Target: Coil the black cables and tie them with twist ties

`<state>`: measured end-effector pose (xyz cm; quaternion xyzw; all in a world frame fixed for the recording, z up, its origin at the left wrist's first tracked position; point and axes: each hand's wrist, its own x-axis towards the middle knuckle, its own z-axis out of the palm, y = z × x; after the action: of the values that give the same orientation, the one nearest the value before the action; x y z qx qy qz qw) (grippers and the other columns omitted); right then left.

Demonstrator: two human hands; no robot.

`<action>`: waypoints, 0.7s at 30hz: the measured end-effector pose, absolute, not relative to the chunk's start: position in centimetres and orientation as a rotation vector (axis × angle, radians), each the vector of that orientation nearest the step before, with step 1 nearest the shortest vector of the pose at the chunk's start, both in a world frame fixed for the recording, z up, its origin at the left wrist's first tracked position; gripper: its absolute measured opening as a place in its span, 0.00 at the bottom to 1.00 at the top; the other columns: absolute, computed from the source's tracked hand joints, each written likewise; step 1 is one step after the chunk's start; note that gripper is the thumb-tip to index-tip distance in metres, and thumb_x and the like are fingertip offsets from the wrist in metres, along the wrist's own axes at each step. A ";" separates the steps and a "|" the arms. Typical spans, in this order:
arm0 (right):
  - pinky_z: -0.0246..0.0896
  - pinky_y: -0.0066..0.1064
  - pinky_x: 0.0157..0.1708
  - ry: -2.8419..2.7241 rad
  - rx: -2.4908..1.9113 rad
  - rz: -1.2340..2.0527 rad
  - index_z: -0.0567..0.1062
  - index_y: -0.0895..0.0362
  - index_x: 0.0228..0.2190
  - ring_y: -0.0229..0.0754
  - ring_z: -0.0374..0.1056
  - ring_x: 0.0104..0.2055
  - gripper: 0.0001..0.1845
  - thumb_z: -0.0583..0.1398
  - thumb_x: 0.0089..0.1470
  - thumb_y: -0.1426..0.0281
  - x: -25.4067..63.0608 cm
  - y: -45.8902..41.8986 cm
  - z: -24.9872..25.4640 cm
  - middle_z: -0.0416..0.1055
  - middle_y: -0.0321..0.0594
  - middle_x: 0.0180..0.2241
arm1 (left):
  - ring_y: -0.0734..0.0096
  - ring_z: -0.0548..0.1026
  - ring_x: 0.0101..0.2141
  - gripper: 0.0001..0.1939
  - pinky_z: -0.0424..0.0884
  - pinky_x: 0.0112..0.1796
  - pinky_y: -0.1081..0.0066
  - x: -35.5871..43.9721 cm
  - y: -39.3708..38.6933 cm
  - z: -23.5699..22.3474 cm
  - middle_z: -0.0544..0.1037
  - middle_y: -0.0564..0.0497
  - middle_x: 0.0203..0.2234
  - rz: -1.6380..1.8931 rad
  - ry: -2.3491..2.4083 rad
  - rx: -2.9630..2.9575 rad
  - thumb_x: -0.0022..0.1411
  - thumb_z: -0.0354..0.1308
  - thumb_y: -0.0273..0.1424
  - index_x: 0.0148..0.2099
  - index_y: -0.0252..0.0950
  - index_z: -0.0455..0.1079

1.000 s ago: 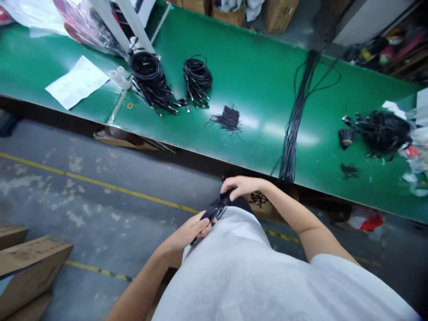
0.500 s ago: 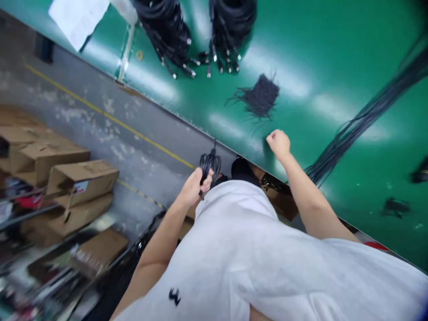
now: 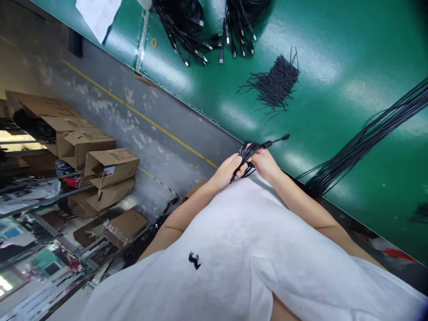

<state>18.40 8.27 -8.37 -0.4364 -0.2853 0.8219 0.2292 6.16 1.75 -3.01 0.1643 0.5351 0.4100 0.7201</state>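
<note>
Now both hands (image 3: 245,166) grip the coiled black cable (image 3: 248,154), the right having rejoined from the green table (image 3: 214,96).

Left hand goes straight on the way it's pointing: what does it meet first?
Left hand already grips the coil; beyond that, probably the right hand, at the coil's other side. Depth is hard to judge.

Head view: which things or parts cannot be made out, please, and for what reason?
All in the head view:
Fingertips of the right hand: mostly hidden by the cable coil.
Tops of the two cable bundles: cut off by the top edge.
Far end of the long cables: cut off by the right edge.
Any print on the paper sheet: too faint.
Small dark heap: blurred, at the right edge.
</note>
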 end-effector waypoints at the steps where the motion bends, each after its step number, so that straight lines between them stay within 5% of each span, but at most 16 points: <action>1: 0.60 0.27 0.34 -0.815 -1.199 2.256 0.69 0.57 0.20 0.33 0.61 0.27 0.13 0.66 0.42 0.62 18.5 8.3 -8.2 0.63 0.31 0.20 | 0.82 0.58 0.20 0.22 0.56 0.24 0.77 6.2 1.6 -3.3 0.63 0.59 0.22 0.961 1.215 0.335 0.62 0.58 0.51 0.38 0.36 0.63; 7: 0.57 0.26 0.30 -1.034 -1.201 2.142 0.74 0.58 0.28 0.32 0.58 0.25 0.12 0.63 0.48 0.61 17.7 7.0 -7.5 0.66 0.31 0.23 | 0.78 0.62 0.24 0.24 0.61 0.28 0.75 4.6 0.5 -4.2 0.65 0.58 0.24 0.983 1.411 0.622 0.65 0.57 0.45 0.57 0.37 0.63; 14: 0.56 0.28 0.36 -2.139 -1.096 1.154 0.78 0.58 0.35 0.37 0.65 0.34 0.14 0.54 0.64 0.66 17.6 5.8 -6.4 0.71 0.40 0.32 | 0.73 0.70 0.32 0.12 0.66 0.39 0.71 2.0 -0.7 -4.7 0.73 0.52 0.32 0.837 1.697 1.027 0.70 0.47 0.38 0.49 0.36 0.64; 18: 0.52 0.30 0.32 -2.485 -0.980 0.653 0.78 0.59 0.37 0.38 0.63 0.33 0.18 0.50 0.68 0.66 17.7 5.5 -6.1 0.72 0.41 0.32 | 0.68 0.72 0.38 0.18 0.67 0.42 0.68 1.3 -1.1 -4.1 0.74 0.48 0.37 0.835 1.618 1.122 0.70 0.49 0.41 0.54 0.35 0.62; 21: 0.49 0.32 0.31 -2.627 -0.841 0.412 0.77 0.58 0.33 0.39 0.60 0.31 0.19 0.49 0.68 0.69 17.3 5.5 -6.0 0.71 0.41 0.30 | 0.70 0.70 0.32 0.20 0.66 0.36 0.70 0.8 -1.3 -3.3 0.72 0.50 0.31 0.849 1.513 1.038 0.69 0.49 0.47 0.50 0.35 0.66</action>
<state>17.33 5.50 -5.96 -0.2968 -0.9273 0.1454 0.1755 0.80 -1.32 -3.28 0.4352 0.6341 0.3558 0.5310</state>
